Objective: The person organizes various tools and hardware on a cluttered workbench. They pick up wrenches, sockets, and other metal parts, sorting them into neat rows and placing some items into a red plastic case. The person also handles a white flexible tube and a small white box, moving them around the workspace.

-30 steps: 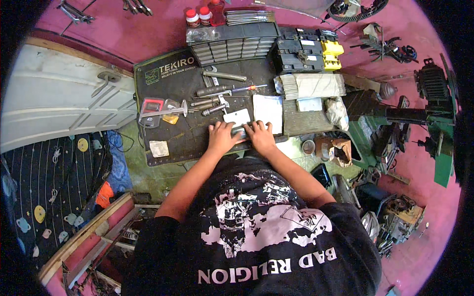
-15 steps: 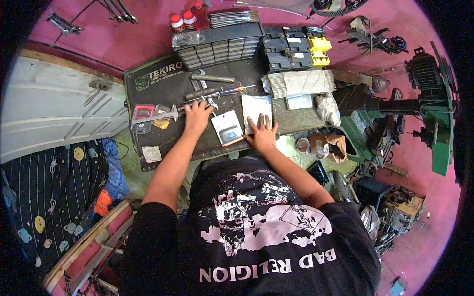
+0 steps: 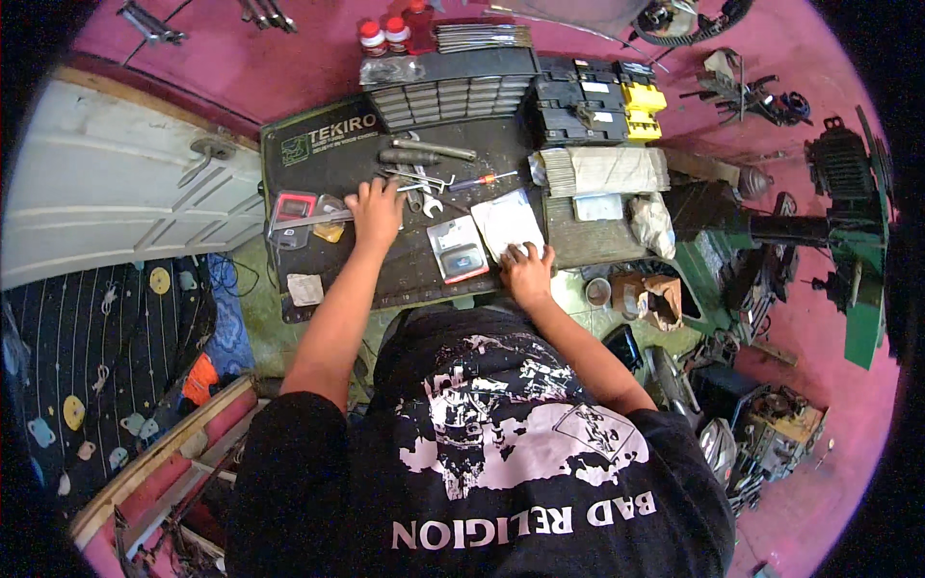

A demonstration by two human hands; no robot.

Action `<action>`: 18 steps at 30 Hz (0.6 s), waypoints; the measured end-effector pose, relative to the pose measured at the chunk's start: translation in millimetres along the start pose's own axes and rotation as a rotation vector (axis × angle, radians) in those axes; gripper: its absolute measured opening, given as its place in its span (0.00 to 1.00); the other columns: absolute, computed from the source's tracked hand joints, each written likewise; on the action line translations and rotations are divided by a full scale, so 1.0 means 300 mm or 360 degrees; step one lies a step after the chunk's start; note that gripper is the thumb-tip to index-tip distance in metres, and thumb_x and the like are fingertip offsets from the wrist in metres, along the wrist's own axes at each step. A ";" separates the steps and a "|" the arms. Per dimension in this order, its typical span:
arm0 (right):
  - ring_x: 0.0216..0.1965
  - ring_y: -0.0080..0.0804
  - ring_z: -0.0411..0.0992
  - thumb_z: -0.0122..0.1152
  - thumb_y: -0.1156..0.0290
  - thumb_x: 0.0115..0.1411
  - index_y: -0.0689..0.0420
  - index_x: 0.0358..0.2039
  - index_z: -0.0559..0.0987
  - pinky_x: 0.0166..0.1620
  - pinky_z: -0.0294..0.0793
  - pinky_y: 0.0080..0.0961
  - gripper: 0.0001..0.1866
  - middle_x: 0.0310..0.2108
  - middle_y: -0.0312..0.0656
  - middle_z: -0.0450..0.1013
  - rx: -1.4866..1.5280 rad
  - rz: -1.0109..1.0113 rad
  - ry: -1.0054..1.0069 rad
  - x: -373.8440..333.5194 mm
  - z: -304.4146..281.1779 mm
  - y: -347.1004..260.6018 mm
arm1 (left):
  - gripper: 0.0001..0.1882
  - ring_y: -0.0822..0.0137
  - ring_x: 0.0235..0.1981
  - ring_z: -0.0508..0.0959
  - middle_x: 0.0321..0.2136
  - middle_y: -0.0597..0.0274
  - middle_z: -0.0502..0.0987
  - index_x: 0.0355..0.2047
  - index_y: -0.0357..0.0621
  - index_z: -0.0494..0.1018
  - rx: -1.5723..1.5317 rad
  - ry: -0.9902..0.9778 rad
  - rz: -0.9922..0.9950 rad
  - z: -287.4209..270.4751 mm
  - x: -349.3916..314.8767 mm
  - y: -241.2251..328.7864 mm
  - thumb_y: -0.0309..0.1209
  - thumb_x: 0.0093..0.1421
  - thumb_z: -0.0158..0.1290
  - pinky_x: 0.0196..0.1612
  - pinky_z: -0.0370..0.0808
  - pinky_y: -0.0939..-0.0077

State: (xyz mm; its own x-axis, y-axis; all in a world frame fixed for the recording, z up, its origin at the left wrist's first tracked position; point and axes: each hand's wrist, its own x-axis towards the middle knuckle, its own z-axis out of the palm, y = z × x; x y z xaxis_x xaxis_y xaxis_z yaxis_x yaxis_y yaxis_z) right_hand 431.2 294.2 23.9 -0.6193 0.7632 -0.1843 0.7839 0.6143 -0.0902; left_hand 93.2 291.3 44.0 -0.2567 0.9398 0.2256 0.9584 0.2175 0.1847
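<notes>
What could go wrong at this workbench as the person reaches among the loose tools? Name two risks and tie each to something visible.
1. The left hand reaches into a tight cluster of spanners; it may knock some off the black mat.
2. The right hand rests on the white sheet beside the small grey tray; a slip could push the tray toward the mat's near edge.

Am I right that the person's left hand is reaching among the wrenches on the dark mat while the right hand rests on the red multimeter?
Not quite: in the head view the right hand rests on the white sheet, not the red multimeter. The left hand does reach among the wrenches on the dark mat.
</notes>
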 end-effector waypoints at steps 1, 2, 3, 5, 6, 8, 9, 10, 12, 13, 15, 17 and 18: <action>0.61 0.42 0.65 0.64 0.58 0.56 0.46 0.47 0.84 0.64 0.49 0.68 0.18 0.54 0.35 0.77 -0.0045 -0.0041 0.0008 -0.005 0.006 0.000 | 0.17 0.55 0.49 0.71 0.45 0.59 0.75 0.50 0.56 0.78 0.0035 -0.0081 -0.0052 0.010 -0.046 -0.018 0.41 0.61 0.58 0.48 0.63 0.50; 0.60 0.42 0.67 0.64 0.57 0.57 0.45 0.45 0.84 0.63 0.51 0.67 0.17 0.52 0.34 0.78 -0.0110 -0.0028 -0.0029 -0.004 0.001 0.006 | 0.17 0.54 0.50 0.71 0.46 0.58 0.74 0.50 0.55 0.78 -0.0021 -0.0071 -0.0104 -0.006 -0.093 -0.015 0.41 0.61 0.59 0.49 0.63 0.51; 0.58 0.42 0.68 0.64 0.56 0.57 0.45 0.44 0.84 0.62 0.52 0.67 0.16 0.51 0.34 0.79 -0.0170 -0.0020 -0.0065 0.002 0.000 0.006 | 0.17 0.54 0.50 0.71 0.46 0.57 0.74 0.50 0.55 0.78 -0.0070 -0.0061 -0.0159 -0.026 -0.156 -0.009 0.41 0.61 0.59 0.50 0.63 0.51; 0.54 0.43 0.72 0.63 0.51 0.57 0.44 0.39 0.86 0.61 0.53 0.67 0.15 0.43 0.33 0.82 -0.0170 -0.0013 -0.0108 0.007 -0.046 -0.004 | 0.18 0.53 0.52 0.71 0.48 0.56 0.74 0.50 0.54 0.77 -0.0170 -0.0087 -0.0297 -0.077 -0.282 -0.014 0.40 0.61 0.59 0.51 0.63 0.51; 0.53 0.42 0.72 0.64 0.49 0.56 0.43 0.38 0.87 0.61 0.53 0.67 0.16 0.40 0.35 0.82 -0.0162 0.0087 -0.0307 0.026 -0.122 -0.034 | 0.18 0.53 0.53 0.70 0.49 0.55 0.73 0.51 0.53 0.77 -0.0215 -0.0120 -0.0382 -0.105 -0.347 -0.030 0.40 0.60 0.60 0.52 0.63 0.50; 0.52 0.42 0.72 0.65 0.52 0.56 0.43 0.39 0.87 0.61 0.54 0.67 0.15 0.38 0.38 0.82 -0.0093 0.0225 -0.0423 0.051 -0.209 -0.083 | 0.19 0.52 0.54 0.70 0.50 0.57 0.73 0.51 0.54 0.77 -0.0102 -0.0069 -0.0530 -0.112 -0.473 -0.114 0.40 0.59 0.61 0.53 0.63 0.49; 0.52 0.41 0.72 0.64 0.53 0.57 0.44 0.39 0.87 0.61 0.54 0.67 0.14 0.38 0.39 0.82 -0.0049 0.0210 -0.0324 0.064 -0.205 -0.104 | 0.20 0.52 0.54 0.69 0.49 0.57 0.73 0.51 0.54 0.77 -0.0041 -0.0035 -0.0628 -0.120 -0.526 -0.164 0.40 0.58 0.61 0.53 0.62 0.50; 0.51 0.41 0.72 0.64 0.53 0.57 0.45 0.39 0.86 0.60 0.55 0.67 0.14 0.38 0.39 0.81 -0.0003 0.0196 -0.0226 0.077 -0.195 -0.128 | 0.21 0.52 0.53 0.69 0.49 0.58 0.73 0.52 0.54 0.77 0.0021 -0.0002 -0.0724 -0.130 -0.575 -0.220 0.39 0.58 0.61 0.53 0.61 0.51; 0.51 0.41 0.72 0.64 0.55 0.58 0.47 0.39 0.86 0.60 0.56 0.66 0.13 0.38 0.40 0.80 0.0055 0.0114 -0.0105 0.104 -0.158 -0.179 | 0.22 0.52 0.54 0.69 0.50 0.58 0.73 0.53 0.54 0.76 0.0076 -0.0070 -0.0883 -0.191 -0.631 -0.322 0.40 0.58 0.62 0.53 0.62 0.49; 0.51 0.41 0.72 0.63 0.55 0.58 0.48 0.39 0.85 0.60 0.57 0.66 0.13 0.39 0.40 0.80 0.0069 0.0041 -0.0078 0.126 -0.127 -0.213 | 0.22 0.52 0.55 0.69 0.50 0.58 0.72 0.53 0.54 0.76 0.0101 -0.0105 -0.0954 -0.217 -0.646 -0.367 0.40 0.58 0.62 0.53 0.62 0.48; 0.52 0.40 0.71 0.63 0.56 0.59 0.50 0.39 0.83 0.60 0.57 0.64 0.14 0.43 0.39 0.78 0.0057 -0.0120 -0.0054 0.179 -0.103 -0.305 | 0.23 0.51 0.55 0.68 0.50 0.58 0.72 0.54 0.54 0.75 0.0143 -0.0145 -0.1053 -0.240 -0.685 -0.448 0.40 0.57 0.62 0.52 0.62 0.47; 0.54 0.40 0.70 0.62 0.55 0.60 0.50 0.43 0.82 0.60 0.57 0.62 0.16 0.45 0.40 0.78 -0.0037 -0.0219 -0.0077 0.251 -0.083 -0.388 | 0.25 0.51 0.57 0.67 0.54 0.58 0.71 0.56 0.54 0.73 0.0141 -0.0214 -0.1112 -0.261 -0.696 -0.503 0.40 0.57 0.62 0.52 0.63 0.45; 0.54 0.40 0.69 0.62 0.55 0.60 0.51 0.44 0.81 0.60 0.57 0.61 0.17 0.45 0.40 0.78 -0.0073 -0.0237 -0.0090 0.281 -0.088 -0.428 | 0.26 0.52 0.57 0.67 0.55 0.59 0.70 0.56 0.54 0.73 0.0144 -0.0229 -0.1097 -0.268 -0.687 -0.517 0.40 0.57 0.62 0.53 0.63 0.45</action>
State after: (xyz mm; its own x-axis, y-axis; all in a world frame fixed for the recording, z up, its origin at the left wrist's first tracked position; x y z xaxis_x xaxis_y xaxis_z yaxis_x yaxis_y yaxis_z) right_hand 277.2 284.9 45.8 -0.7239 0.6514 -0.2272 0.6801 0.7291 -0.0764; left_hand -12.6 42.5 45.9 -0.7955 0.6043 -0.0437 0.5918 0.7905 0.1580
